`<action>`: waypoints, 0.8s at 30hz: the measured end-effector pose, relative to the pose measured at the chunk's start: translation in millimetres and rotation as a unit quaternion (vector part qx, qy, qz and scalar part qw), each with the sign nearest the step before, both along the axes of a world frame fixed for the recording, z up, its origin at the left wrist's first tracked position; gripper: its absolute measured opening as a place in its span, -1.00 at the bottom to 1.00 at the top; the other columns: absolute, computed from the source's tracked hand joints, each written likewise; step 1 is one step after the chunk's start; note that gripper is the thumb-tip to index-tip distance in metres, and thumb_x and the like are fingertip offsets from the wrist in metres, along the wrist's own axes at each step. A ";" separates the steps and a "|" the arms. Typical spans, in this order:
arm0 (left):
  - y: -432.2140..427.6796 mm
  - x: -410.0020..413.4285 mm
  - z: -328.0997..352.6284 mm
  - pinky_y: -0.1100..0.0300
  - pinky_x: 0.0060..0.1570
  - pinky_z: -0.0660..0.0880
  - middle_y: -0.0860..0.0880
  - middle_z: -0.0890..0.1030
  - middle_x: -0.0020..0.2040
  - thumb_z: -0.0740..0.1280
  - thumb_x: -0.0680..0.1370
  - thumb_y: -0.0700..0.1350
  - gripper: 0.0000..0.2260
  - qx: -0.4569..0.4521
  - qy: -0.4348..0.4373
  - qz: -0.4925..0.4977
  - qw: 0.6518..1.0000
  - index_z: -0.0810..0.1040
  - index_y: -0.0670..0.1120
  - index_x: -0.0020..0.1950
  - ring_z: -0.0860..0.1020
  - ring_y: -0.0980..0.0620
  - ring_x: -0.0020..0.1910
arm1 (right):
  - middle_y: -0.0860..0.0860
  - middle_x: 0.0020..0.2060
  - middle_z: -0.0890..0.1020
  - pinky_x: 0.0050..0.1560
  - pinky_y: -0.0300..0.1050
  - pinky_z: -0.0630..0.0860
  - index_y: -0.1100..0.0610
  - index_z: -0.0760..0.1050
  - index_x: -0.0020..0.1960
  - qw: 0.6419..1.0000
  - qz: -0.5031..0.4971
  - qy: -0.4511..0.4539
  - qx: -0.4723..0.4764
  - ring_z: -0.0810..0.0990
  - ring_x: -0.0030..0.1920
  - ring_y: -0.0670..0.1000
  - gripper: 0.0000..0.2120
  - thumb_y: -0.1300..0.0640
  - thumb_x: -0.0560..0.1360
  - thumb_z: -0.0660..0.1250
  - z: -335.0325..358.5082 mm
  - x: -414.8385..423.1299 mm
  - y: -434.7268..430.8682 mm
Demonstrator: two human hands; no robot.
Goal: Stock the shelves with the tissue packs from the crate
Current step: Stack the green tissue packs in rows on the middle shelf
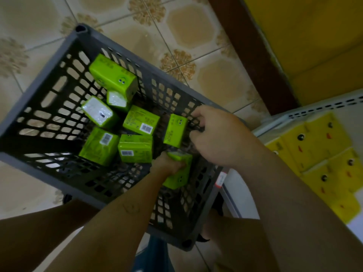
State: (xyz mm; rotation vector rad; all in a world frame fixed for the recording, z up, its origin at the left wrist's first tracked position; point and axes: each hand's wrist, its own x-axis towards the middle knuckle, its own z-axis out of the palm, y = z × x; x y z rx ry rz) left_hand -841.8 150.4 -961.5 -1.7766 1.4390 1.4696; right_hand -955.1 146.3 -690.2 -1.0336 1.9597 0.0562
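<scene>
Left hand (167, 166) grips a tissue pack (180, 176), right hand (218, 136) curls at the upright pack (174, 131) by its fingertips, hold unclear, so pinch squarely before lifting.

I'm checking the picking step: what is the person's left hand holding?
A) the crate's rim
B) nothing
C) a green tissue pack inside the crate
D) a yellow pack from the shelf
C: the left hand has its fingers curled round a green tissue pack low inside the crate, near its right wall.
</scene>
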 end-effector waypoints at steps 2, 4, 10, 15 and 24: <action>-9.0 7.7 30.3 0.11 0.13 0.46 -0.13 0.52 0.26 0.52 0.37 0.12 -0.28 -0.018 0.022 0.044 0.999 0.36 -0.20 0.38 0.50 -0.16 0.27 | 0.07 0.20 0.52 0.14 0.08 0.53 0.03 0.28 0.43 0.999 0.011 0.022 -0.027 0.53 0.09 0.10 -0.59 0.11 0.61 0.22 0.0 -6.0 -0.2; -16.7 16.5 64.3 0.16 -0.01 0.47 -0.09 0.58 0.17 0.54 0.38 -0.01 -0.47 -0.021 0.090 0.138 0.986 0.47 -0.19 0.25 0.57 -0.10 0.10 | 0.08 0.27 0.48 0.16 0.11 0.51 0.02 0.22 0.49 0.999 0.009 0.014 -0.028 0.52 0.13 0.13 -0.53 0.13 0.60 0.23 4.4 -1.9 2.7; -19.2 51.0 181.4 0.11 -0.18 0.54 -0.05 0.61 0.03 0.54 0.39 -0.08 -0.56 -0.059 0.269 0.318 0.907 0.41 -0.01 0.15 0.60 0.00 -0.10 | 0.12 0.45 0.22 0.24 0.14 0.46 0.01 0.15 0.51 0.999 -0.014 0.016 -0.036 0.37 0.33 0.21 -0.40 0.06 0.54 0.33 13.0 25.7 27.4; 9.0 92.3 278.5 0.11 -0.20 0.52 0.02 0.64 0.05 0.45 0.48 -0.02 -0.68 -0.102 0.367 0.358 0.852 0.51 0.10 0.20 0.61 0.01 -0.04 | 0.02 0.51 0.15 0.39 0.16 0.33 -0.06 0.08 0.55 0.973 -0.136 -0.092 -0.166 0.24 0.46 0.15 -0.21 -0.07 0.47 0.44 53.0 50.0 73.0; 87.8 108.3 392.5 -0.10 -0.12 0.58 -0.08 0.62 0.00 0.37 0.54 -0.01 -0.87 -0.216 0.441 0.253 0.834 0.47 0.00 0.00 0.61 -0.07 -0.07 | -0.15 0.05 0.63 -0.10 0.29 0.61 -0.26 0.38 0.34 0.830 -0.309 -0.223 -0.407 0.64 -0.04 0.19 -0.48 0.18 0.49 0.28 148.3 84.9 181.4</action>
